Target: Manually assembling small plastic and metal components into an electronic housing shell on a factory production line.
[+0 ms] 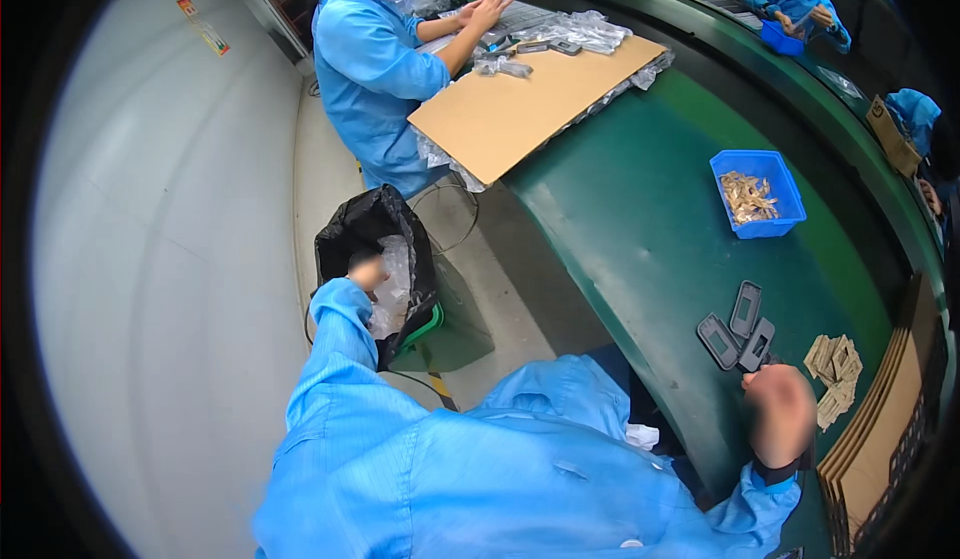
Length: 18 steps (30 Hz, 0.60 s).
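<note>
My left arm reaches out to a waste bin [462, 321] with a black liner [372, 209]. My left hand [368, 273] is over its opening, beside crumpled clear plastic film [396, 269] lying inside; its fingers are too blurred to make out. On the green work table [640, 249] rests my right hand [782, 411], also blurred, with its fingers curled partly out of sight. Just beyond it lie three dark grey plastic frames, each with a rectangular window: a left one [716, 341], a far one [745, 309] and a near one [757, 345]. Whether my right hand touches the near one, I cannot tell.
A blue tray [795, 205] holds small gold-coloured pieces. Tan flat pieces [834, 371] lie right of my right hand, near stacked cardboard sheets [880, 419]. A co-worker [375, 69] stands at a brown board [540, 104] bearing bagged parts. Other people sit across the table.
</note>
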Available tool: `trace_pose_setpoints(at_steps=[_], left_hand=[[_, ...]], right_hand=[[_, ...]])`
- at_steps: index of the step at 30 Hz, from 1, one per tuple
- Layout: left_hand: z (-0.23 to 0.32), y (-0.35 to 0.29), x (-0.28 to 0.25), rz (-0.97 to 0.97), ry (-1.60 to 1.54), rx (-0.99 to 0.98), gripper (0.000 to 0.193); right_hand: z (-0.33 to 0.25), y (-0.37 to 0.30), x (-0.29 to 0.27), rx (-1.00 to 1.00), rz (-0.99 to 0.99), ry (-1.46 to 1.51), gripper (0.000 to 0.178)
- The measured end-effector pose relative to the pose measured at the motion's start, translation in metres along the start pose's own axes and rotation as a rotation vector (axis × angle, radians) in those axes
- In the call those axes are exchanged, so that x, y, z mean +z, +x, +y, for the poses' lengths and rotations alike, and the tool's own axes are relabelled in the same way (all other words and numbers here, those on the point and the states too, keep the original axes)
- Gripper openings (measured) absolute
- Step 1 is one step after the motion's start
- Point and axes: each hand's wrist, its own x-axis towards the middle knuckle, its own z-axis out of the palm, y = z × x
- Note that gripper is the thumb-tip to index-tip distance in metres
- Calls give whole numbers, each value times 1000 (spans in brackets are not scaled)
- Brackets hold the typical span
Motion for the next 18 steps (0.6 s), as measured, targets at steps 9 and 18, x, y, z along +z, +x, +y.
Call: trace_pose_setpoints(at_steps=[9,18], left_hand=[[1,26,-11,351,-545,69,19],[124,-141,146,-302,-360,876,31]], right_hand=[[0,-12,-18,-3,132,42,21],[-5,-10,-30,-242,457,150,15]])
